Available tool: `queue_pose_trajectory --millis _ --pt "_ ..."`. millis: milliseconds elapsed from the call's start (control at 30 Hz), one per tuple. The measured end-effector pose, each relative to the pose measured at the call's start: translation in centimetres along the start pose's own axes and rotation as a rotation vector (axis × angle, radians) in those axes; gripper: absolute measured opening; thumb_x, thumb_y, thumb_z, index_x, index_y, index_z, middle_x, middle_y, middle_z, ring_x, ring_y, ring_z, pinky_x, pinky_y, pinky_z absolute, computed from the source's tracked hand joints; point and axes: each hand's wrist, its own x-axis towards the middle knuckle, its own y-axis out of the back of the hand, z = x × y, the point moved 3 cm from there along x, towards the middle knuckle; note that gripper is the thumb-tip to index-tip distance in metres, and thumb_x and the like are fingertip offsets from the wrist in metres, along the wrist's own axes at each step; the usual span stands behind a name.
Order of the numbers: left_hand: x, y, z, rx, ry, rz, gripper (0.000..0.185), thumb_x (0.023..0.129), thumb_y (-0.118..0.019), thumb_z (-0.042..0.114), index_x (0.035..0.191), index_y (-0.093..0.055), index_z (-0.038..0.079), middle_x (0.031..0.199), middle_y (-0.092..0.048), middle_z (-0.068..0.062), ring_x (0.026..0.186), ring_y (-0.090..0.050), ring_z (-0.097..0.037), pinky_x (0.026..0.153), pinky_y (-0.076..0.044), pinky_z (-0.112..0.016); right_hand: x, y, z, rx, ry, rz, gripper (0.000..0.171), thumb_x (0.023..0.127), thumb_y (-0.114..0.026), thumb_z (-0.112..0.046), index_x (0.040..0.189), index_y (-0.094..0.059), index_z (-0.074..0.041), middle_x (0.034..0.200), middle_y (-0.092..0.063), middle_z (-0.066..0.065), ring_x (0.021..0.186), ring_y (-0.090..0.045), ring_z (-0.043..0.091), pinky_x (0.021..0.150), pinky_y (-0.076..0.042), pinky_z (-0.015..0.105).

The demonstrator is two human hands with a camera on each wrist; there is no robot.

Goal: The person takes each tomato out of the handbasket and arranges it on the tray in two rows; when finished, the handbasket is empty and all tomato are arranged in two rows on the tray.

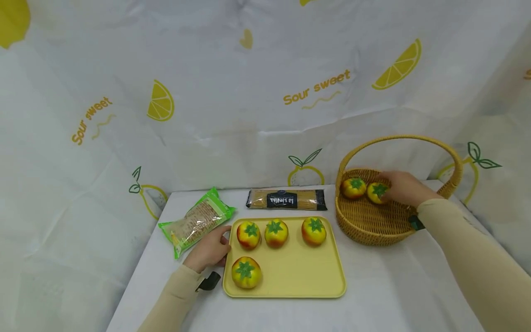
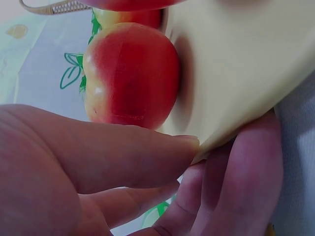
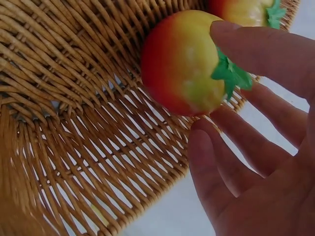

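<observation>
A pale yellow tray bears several red-and-yellow persimmons with green star-shaped leaf tops, one of them a persimmon near its front left corner. At the tray's left edge my left hand pinches the rim, thumb above and fingers below, as the left wrist view shows. Inside the wicker basket rest two persimmons. My right hand reaches in beside the right-hand persimmon. Its thumb overlaps the fruit's side in the right wrist view, while the other fingers spread loosely below it, with a small gap at one fingertip.
Behind the tray lies a packet of pasta in dark-ended wrapping. A green-edged clear bag is just beyond my left hand. The basket's tall handle arches over its opening. White lemon-print cloth hangs behind the table.
</observation>
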Motion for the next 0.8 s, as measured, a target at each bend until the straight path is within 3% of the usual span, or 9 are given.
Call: queue_pose_trajectory --millis 533,800 --pt "-0.10 0.09 0.02 -0.023 -0.002 0.002 0.060 0.101 -0.064 0.005 0.160 -0.051 0.009 0.108 -0.066 -0.012 0.067 -0.066 -0.019 0.059 -0.061 -0.031 0.79 -0.37 0.19 -0.017 -0.011 -0.050 0.076 0.089 -0.082 -0.008 0.155 -0.047 0.007 0.153 -0.044 0.045 0.137 -0.044 0.067 0.110 -0.043 0.079" --pt "0.13 -0.09 -0.24 -0.011 -0.003 0.001 0.060 0.101 -0.065 0.006 0.159 -0.052 0.009 0.107 -0.066 -0.011 0.067 -0.066 -0.019 0.059 -0.061 -0.031 0.69 -0.28 0.66 -0.032 -0.006 -0.053 0.076 0.090 -0.084 -0.017 0.153 -0.050 0.007 0.151 -0.047 0.045 0.136 -0.046 0.067 0.108 -0.044 0.079"
